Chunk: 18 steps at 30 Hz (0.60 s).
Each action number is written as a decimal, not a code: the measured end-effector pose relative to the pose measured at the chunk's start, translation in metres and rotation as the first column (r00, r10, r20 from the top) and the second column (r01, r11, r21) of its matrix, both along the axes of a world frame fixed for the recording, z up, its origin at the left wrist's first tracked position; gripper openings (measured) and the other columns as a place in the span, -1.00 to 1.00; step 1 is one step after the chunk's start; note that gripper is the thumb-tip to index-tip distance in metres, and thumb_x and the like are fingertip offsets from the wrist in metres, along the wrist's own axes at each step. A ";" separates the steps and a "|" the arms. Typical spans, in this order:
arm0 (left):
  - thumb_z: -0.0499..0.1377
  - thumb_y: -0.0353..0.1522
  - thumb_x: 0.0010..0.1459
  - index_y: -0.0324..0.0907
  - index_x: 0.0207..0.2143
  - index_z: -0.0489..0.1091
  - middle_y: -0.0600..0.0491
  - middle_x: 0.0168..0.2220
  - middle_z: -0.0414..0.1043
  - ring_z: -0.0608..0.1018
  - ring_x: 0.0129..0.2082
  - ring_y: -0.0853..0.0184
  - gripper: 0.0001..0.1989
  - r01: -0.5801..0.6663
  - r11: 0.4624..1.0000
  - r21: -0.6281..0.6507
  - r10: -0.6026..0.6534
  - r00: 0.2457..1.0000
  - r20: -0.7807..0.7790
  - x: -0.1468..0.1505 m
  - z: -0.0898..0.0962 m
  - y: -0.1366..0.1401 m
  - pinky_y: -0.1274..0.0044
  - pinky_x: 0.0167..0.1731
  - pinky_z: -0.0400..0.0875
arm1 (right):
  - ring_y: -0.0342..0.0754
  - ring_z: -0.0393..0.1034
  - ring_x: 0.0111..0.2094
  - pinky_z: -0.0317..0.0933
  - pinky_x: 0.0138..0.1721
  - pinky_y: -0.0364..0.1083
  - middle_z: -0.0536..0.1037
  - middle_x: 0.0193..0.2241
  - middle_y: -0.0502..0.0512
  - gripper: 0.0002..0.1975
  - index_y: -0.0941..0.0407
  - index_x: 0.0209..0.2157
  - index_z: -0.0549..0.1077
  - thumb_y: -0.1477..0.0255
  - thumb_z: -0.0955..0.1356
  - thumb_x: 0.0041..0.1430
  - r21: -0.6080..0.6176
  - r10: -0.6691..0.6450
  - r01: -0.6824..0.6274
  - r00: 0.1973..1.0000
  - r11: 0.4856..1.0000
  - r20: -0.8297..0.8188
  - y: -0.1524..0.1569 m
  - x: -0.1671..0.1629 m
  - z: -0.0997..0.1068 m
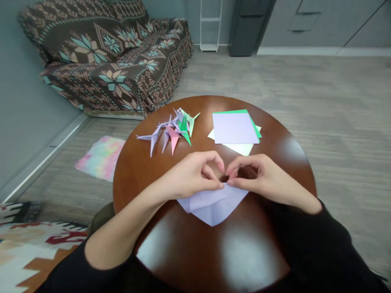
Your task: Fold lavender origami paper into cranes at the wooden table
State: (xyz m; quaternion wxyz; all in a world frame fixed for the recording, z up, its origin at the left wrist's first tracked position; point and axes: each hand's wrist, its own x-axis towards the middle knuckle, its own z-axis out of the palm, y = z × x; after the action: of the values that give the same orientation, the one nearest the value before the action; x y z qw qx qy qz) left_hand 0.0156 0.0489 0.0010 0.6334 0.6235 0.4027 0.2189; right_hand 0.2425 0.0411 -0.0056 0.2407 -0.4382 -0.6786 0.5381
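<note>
A creased sheet of lavender origami paper [214, 207] hangs between my two hands over the round wooden table, one corner pointing toward me. My left hand [195, 173] pinches its upper edge, thumb in front and fingers curled behind. Close beside it, my right hand [259, 175] grips the same edge with thumb and fingertips. The two thumbs almost meet at the middle of that edge. Part of the paper's far side is hidden behind the hands.
Several folded paper cranes [172, 130] in purple, pink and green stand at the table's [128, 171] far left. A stack of square paper sheets [235, 128] lies at the far right. Beyond are a patterned sofa [122, 69] and a pastel mat [102, 158].
</note>
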 end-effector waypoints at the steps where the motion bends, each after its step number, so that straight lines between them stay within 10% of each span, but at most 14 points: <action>1: 0.39 -0.36 0.01 -0.15 -0.25 0.42 0.02 -0.50 0.62 0.61 -0.54 0.30 -0.74 0.014 1.000 0.000 -0.014 1.000 0.000 0.000 0.000 -0.001 0.62 -0.55 0.32 | -0.08 0.41 -0.38 0.27 -0.35 -0.12 0.58 -0.42 0.02 -0.87 0.12 -0.33 0.59 0.34 0.49 0.13 -0.011 0.054 -0.054 0.998 0.998 0.022 0.000 0.001 0.001; 8: 0.39 -0.37 0.02 -0.16 -0.32 0.47 -0.01 -0.41 0.64 0.64 -0.40 0.26 -0.82 -0.114 0.987 0.114 0.108 0.992 0.061 0.001 0.002 0.007 0.54 -0.39 0.43 | -0.16 0.23 -0.54 0.10 -0.52 -0.15 0.44 -0.57 -0.04 -0.80 0.12 -0.45 0.55 0.33 0.44 0.21 0.005 0.098 -0.098 0.995 0.995 0.027 -0.002 0.004 0.002; 11: 0.32 -0.41 0.10 -0.15 -0.27 0.52 -0.01 -0.16 0.63 0.60 -0.15 0.28 -0.88 -0.644 0.732 0.220 0.540 0.747 0.387 -0.004 0.003 0.021 0.55 -0.17 0.43 | -0.14 0.26 -0.52 0.10 -0.51 -0.14 0.48 -0.56 -0.01 -0.79 0.12 -0.48 0.56 0.30 0.48 0.16 0.095 -0.156 0.163 0.985 0.982 -0.070 -0.001 0.003 0.003; 13: 0.23 -0.49 0.13 -0.13 -0.18 0.51 0.03 -0.03 0.57 0.53 -0.03 0.35 -0.80 -0.818 0.574 0.036 0.675 0.497 0.546 -0.005 0.002 0.026 0.59 -0.09 0.38 | -0.13 0.29 -0.50 0.13 -0.49 -0.14 0.51 -0.54 0.01 -0.78 0.11 -0.48 0.56 0.28 0.50 0.12 0.150 -0.367 0.394 0.913 0.907 -0.178 -0.001 0.000 0.003; 15: 0.19 -0.56 0.05 -0.11 -0.14 0.50 0.06 0.00 0.54 0.51 -0.03 0.37 -0.68 -0.753 0.612 -0.241 0.751 0.458 0.476 0.001 -0.001 0.022 0.59 -0.13 0.37 | -0.11 0.32 -0.49 0.17 -0.46 -0.13 0.53 -0.52 0.02 -0.79 0.10 -0.48 0.55 0.28 0.52 0.10 0.163 -0.517 0.573 0.806 0.803 -0.289 -0.003 -0.006 0.003; 18: 0.32 -0.46 0.02 -0.22 -0.16 0.55 -0.12 -0.01 0.56 0.55 -0.02 0.18 -0.72 -0.380 0.793 -0.476 0.579 0.713 0.396 0.021 -0.008 0.003 0.42 -0.11 0.44 | -0.08 0.39 -0.44 0.26 -0.40 -0.11 0.57 -0.48 0.03 -0.82 0.10 -0.45 0.56 0.30 0.51 0.10 0.132 -0.593 0.683 0.701 0.718 -0.397 -0.008 -0.016 0.001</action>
State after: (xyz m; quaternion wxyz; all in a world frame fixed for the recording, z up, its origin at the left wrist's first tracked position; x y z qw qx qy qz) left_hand 0.0362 0.0515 -0.0070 0.7403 0.2837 0.3979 0.4616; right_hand 0.2267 0.0336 -0.0051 0.5796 -0.5151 -0.4990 0.3869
